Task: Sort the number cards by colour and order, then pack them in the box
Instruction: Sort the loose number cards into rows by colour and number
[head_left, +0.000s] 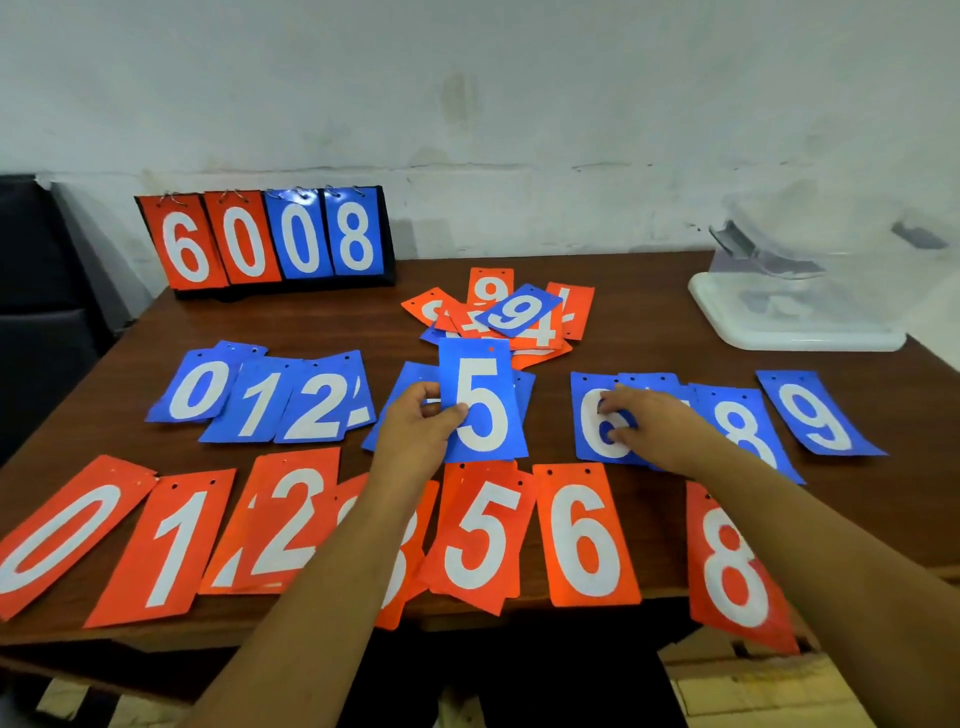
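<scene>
The blue 5 card (483, 400) is held above the bench (311, 319) centre, pinched between the left hand (415, 434) thumb and fingers. At its 3 o'clock, the blue 6 card (587, 428) is pressed by relaxed fingers of the right hand (652, 426). The box (753, 322) is seen at 2 o'clock.

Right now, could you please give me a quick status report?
Left hand pinches blue 5 card. Right hand touches blue 6 card. Mixed pile unsorted behind.

The scoreboard (265, 239) reads 6008, the held blue card (485, 405) 5, the top pile card (519, 310) 9.
</scene>
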